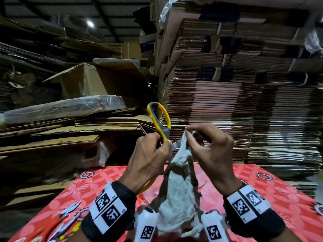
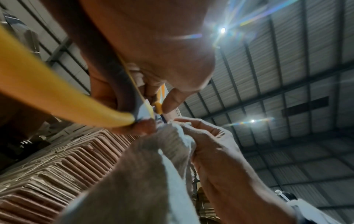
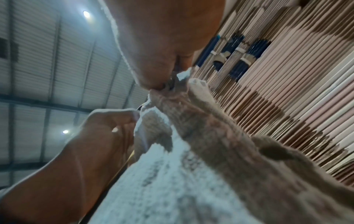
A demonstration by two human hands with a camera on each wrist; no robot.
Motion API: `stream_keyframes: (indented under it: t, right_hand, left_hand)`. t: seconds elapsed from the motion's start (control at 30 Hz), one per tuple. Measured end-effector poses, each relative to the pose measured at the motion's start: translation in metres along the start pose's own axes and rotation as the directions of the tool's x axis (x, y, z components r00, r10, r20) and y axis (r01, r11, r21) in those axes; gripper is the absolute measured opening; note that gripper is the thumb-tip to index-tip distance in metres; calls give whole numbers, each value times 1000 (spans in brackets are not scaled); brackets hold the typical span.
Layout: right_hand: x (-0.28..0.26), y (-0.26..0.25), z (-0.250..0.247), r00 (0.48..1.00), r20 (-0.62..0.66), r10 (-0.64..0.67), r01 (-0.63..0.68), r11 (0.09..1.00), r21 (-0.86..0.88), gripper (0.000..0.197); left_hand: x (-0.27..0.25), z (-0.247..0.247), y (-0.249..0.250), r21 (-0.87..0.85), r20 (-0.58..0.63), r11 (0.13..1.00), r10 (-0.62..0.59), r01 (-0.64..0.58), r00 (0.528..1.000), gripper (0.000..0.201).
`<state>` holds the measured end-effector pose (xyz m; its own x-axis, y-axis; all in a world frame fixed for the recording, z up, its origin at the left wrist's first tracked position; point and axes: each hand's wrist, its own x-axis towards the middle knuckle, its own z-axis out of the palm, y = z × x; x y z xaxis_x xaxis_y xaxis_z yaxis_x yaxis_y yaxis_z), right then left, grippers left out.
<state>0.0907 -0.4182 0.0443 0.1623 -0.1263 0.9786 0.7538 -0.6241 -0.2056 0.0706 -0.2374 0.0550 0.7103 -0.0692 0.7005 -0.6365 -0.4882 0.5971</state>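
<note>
Warehouse, stacked cardboard behind red tablecloth | cloth: held up over tablecloth, top pinched by right hand | scissors: gripped in left hand, blades at cloth's top | risk: blade may nick right hand, so close.

surface: table; red flower-patterned cover | on it: blurred white-and-yellow objects; near-left corner
</note>
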Motion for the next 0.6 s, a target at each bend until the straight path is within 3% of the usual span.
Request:
stream_keyframes:
  t: [0.2,0.3,0.4,0.6]
  right_hand:
    - [13,22,-11,965,22,261,-261,958,121,8]
    - [21,20,-17,959,10,283,-282,947,156,7]
    - [23,19,-21,962,-35,270,-266,959,96,9]
    - [21,10,-18,952,-8,304,-301,945,131,10]
  left_hand:
    - [5,0,-4,-93,28,992,-80,82,996,31]
    - [13,-4,-12,-249,-22,954,-178,167,984,31]
    - [17,-10,-15,-469,-38,853,-280,231,959,19]
    - [17,-13,-17,-630,-33,746,-304,217,952,8]
